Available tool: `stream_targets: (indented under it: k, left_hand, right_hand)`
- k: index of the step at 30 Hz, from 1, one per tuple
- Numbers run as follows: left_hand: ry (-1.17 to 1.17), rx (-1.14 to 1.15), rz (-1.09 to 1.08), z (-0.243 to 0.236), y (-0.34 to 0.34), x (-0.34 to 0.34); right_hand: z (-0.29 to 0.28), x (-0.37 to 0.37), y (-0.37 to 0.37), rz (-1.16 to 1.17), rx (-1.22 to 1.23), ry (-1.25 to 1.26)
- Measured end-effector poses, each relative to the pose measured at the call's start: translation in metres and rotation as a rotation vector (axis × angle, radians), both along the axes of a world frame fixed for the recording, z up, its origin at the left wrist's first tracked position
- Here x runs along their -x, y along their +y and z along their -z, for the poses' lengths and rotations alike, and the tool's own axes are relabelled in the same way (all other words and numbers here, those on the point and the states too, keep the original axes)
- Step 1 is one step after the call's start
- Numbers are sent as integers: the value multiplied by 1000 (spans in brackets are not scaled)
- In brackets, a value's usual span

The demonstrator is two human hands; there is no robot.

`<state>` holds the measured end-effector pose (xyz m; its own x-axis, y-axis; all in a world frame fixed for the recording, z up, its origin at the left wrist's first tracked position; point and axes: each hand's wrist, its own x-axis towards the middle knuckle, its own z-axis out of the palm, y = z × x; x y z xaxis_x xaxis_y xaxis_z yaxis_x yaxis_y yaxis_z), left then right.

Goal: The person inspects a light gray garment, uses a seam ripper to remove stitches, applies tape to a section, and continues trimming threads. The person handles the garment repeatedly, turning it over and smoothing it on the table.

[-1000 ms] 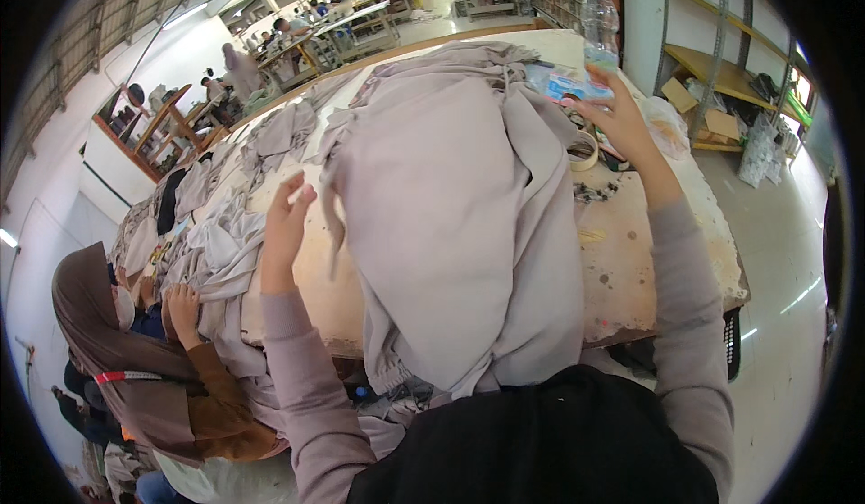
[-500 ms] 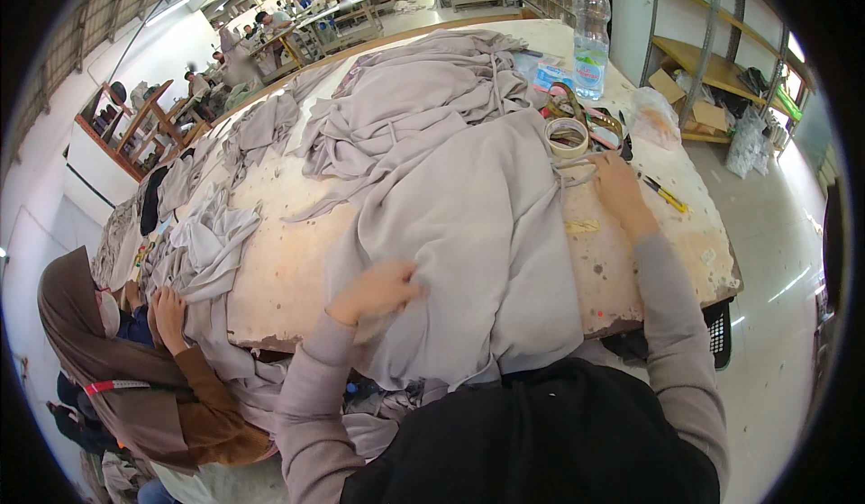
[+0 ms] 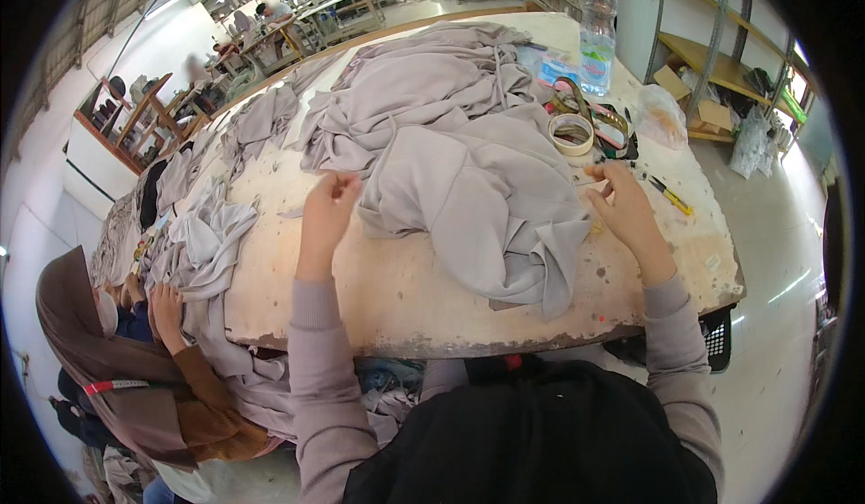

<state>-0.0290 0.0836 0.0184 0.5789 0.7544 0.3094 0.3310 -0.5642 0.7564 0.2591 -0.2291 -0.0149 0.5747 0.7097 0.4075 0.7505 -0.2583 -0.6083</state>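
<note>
Near grey cloth (image 3: 491,198): lies loosely bunched in the middle of the counter (image 3: 396,310), with one pointed fold reaching toward the near edge.
Far grey cloth (image 3: 432,90): lies heaped just beyond, meeting the near cloth in crumpled folds; cannot tell exactly where.
Left hand (image 3: 329,211): hangs over the counter just beside the left edge of the near cloth, in a half-curled grip; cannot tell open from closed.
Right hand (image 3: 623,205): hovers just beside the right edge of the near cloth, thumb and fingers parted in a loose, seemingly empty grip.
Cream tape roll (image 3: 571,150): rests right of the cloth, just beyond the right hand.
Clear bottle (image 3: 596,36): stands upright at the far right.
Yellow cutter (image 3: 671,196): lies flat to the right of the right hand.
Co-worker's hand (image 3: 165,310): rests on fabric at the far left.
Cloth handling: seems to be at the placing or arranging step, apparently without a firm hold.
Next move: probably calls for bringing both hands inward and closing on the near cloth's side edges.
</note>
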Motion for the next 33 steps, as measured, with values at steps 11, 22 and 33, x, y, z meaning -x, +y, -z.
stream_targets:
  k: [11, 22, 33]
  left_hand:
    - [476, -544, 74, 50, -23, -18]
    - [-105, -206, -16, 19, 21, -3]
    - [-50, -242, 99, 24, -45, 0]
  right_hand:
    - [-13, 63, 7, -400, 277, -205]
    - [6, -30, -6, 67, -80, -75]
    - [-1, -23, -20, 39, -120, 199]
